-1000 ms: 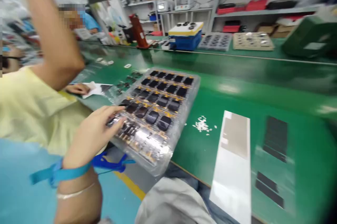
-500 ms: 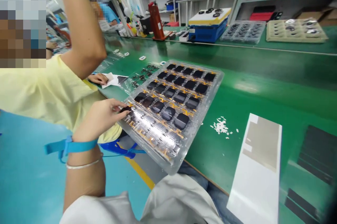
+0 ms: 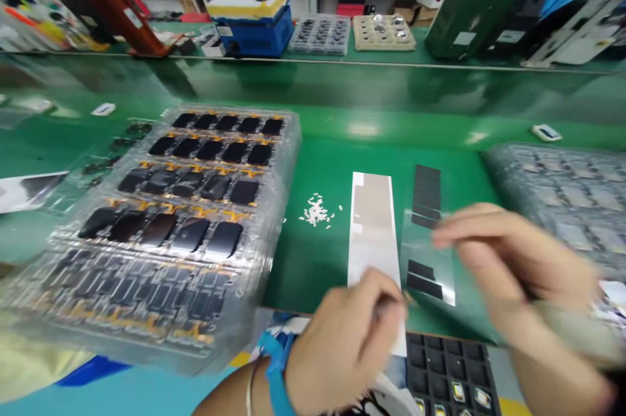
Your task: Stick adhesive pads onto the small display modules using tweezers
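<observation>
My left hand (image 3: 342, 344), blurred and wearing a blue wrist strap, sits at the lower end of a white backing strip (image 3: 372, 227) with its fingers curled. My right hand (image 3: 508, 259), also blurred, reaches over a clear film with black strips on it (image 3: 428, 253), and its fingertips are at the film's upper right edge. Left of them lies a large clear plastic tray (image 3: 276, 162) holding rows of dark display panels with orange flex cables (image 3: 190, 235). Neither hand touches this tray. Motion blur hides whatever my fingers may hold.
A grey tray of parts (image 3: 562, 194) lies at the right on the green bench (image 3: 332, 129). A black compartment tray (image 3: 445, 370) sits at the near edge. White flecks (image 3: 317, 211) are scattered beside the clear tray. A blue-and-yellow case (image 3: 249, 21) stands on the far bench.
My view has swung right, away from the yellow-shirted person. My left hand has left the clear tray's near corner for the white strip, and my right hand has come into view.
</observation>
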Tool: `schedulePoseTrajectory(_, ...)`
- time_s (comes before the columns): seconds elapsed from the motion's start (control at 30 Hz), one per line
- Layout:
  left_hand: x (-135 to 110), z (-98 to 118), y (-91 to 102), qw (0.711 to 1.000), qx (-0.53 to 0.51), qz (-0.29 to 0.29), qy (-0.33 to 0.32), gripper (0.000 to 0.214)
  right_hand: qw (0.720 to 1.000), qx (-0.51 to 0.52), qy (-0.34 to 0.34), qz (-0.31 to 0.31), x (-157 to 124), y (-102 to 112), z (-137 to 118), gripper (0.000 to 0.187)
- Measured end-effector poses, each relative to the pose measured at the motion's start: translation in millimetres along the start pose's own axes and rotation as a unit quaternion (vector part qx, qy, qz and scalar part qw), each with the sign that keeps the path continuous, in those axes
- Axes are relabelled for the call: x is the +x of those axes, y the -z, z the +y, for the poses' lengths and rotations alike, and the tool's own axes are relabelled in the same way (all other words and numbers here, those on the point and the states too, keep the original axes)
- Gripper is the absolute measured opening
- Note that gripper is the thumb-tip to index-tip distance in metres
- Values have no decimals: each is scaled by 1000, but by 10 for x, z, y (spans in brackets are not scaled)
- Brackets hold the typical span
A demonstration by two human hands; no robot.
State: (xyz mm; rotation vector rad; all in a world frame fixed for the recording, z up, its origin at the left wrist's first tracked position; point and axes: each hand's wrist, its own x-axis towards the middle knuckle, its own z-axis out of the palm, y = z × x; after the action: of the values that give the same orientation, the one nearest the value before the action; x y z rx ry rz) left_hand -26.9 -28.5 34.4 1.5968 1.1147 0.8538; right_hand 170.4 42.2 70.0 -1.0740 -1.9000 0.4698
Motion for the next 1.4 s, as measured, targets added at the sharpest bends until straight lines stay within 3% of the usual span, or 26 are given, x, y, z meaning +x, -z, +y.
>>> schedulePoseTrajectory(0.1,342,-258,-35,985,-95,142,4,14,995,24,58,-77,214,-303,42,8)
schedulePoseTrajectory(0.2,435,-448,27,965,-150,214,16,15,989,16,111,-100,300,-570,178,5)
schedulePoseTrajectory(0.37,357,-488,66,969,-128,206,43,13,969,-84,206,-105,136,-696,388,11)
schedulePoseTrajectory(0.53,348,-465,79,972,-118,194,55,12,971,-63,197,-123,59,-689,399,23)
schedulePoseTrajectory(0.7,364,-474,96,975,-78,200,50,14,972,-88,178,-123,48,-696,342,19)
schedulePoseTrajectory(1.1,390,-406,141,982,-4,188,30,12,953,-169,208,-142,38,-695,305,18)
schedulePoseTrajectory(1.17,382,-417,136,982,-24,181,36,12,966,-127,169,-152,79,-663,317,18)
schedulePoseTrajectory(1.27,369,-426,130,981,-74,173,37,14,982,2,30,-186,243,-623,379,14)
schedulePoseTrajectory(1.4,365,-409,122,987,-91,127,31,11,947,120,-124,-270,566,-745,559,17)
